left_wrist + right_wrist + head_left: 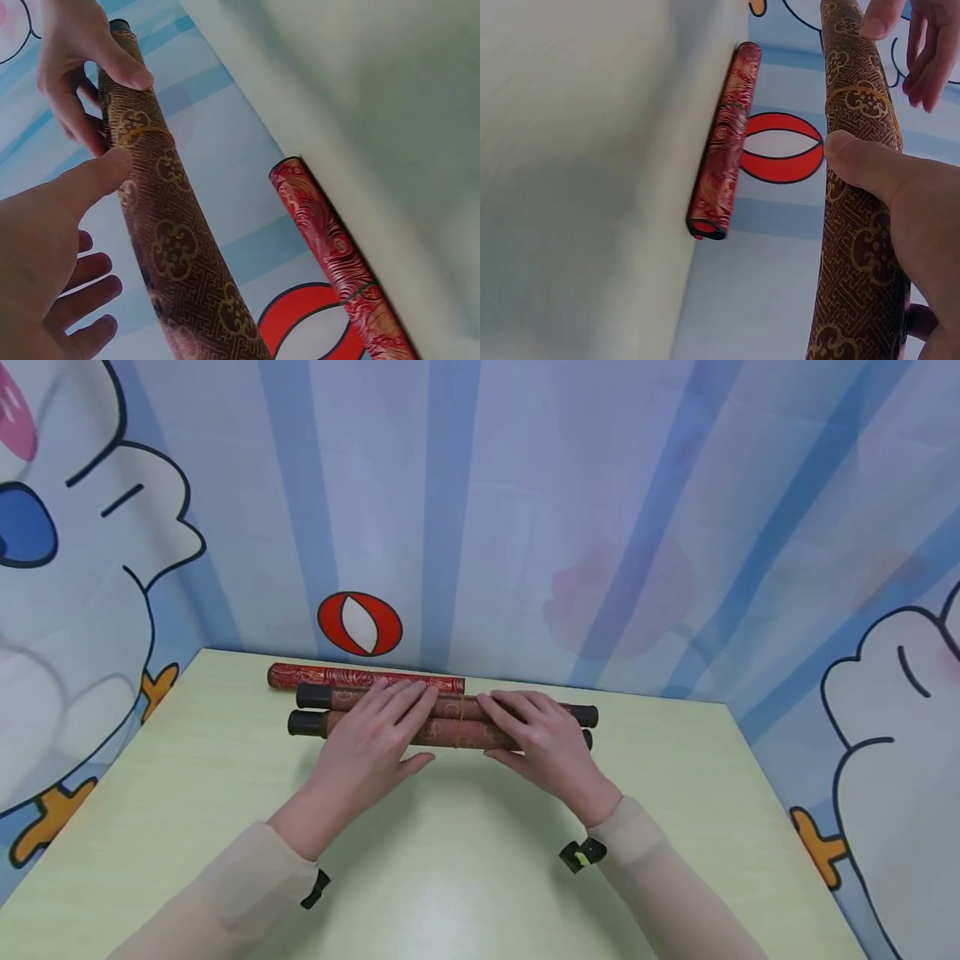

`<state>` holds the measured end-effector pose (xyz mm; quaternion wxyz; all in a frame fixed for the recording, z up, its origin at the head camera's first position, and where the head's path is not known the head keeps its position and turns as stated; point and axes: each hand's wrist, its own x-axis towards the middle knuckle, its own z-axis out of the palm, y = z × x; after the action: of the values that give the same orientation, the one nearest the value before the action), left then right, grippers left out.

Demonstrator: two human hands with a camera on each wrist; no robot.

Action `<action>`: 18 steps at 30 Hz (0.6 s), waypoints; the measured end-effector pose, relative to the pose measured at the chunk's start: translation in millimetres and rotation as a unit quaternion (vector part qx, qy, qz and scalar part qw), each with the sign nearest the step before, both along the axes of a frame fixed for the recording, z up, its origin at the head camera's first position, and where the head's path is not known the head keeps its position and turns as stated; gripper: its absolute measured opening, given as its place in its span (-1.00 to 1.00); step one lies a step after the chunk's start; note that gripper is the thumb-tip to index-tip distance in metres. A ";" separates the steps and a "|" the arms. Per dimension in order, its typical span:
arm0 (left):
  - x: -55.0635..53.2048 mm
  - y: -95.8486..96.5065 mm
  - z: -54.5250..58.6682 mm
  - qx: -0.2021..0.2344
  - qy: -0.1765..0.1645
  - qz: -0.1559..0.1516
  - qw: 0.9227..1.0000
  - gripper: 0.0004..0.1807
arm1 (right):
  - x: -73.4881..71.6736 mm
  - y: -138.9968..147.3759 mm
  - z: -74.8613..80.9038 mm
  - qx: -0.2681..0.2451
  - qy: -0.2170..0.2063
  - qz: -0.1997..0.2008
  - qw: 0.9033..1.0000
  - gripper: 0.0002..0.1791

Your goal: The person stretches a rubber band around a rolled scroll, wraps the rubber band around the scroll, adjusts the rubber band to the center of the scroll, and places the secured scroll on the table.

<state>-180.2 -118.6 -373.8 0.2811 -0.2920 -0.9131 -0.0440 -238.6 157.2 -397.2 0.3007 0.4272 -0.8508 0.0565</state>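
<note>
A brown brocade scroll (457, 733), gold-patterned and rolled from both ends into two parallel rolls, lies crosswise between my hands, raised above the table. Its rollers end in black knobs, and a thin cord is tied around its middle. My left hand (367, 743) holds its left half, fingers over the top and thumb on the near side, as the left wrist view shows. On the other half my right hand (551, 745) grips it, thumb in front (855, 154) and fingers behind. Parts of the rolls are hidden under both hands.
A red swirl-patterned roll (360, 677) lies behind the scroll along the back edge of the pale table (450, 877). A blue-striped cloth (510, 510) with cartoon figures hangs behind and at both sides.
</note>
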 end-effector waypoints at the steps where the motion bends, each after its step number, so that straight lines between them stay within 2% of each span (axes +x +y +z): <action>1: 2.2 -1.3 -1.9 -0.001 -0.006 0.003 1.000 -0.08 | -2.2 -1.4 -3.1 0.000 -0.011 0.002 1.000 -0.16; 10: 16.8 -5.4 -17.2 0.004 -0.077 0.014 0.997 -0.18 | -22.7 -16.9 -20.9 0.011 -0.109 0.000 0.994 -0.18; 18: 19.7 -5.8 -33.0 -0.005 -0.169 0.035 0.985 -0.28 | -45.9 -51.9 -27.4 0.053 -0.215 -0.027 0.975 -0.18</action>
<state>-160.5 -124.3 -406.8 0.1224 -0.2498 -0.9574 -0.0781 -284.5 105.3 -424.6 0.0889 0.3974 -0.9085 0.0943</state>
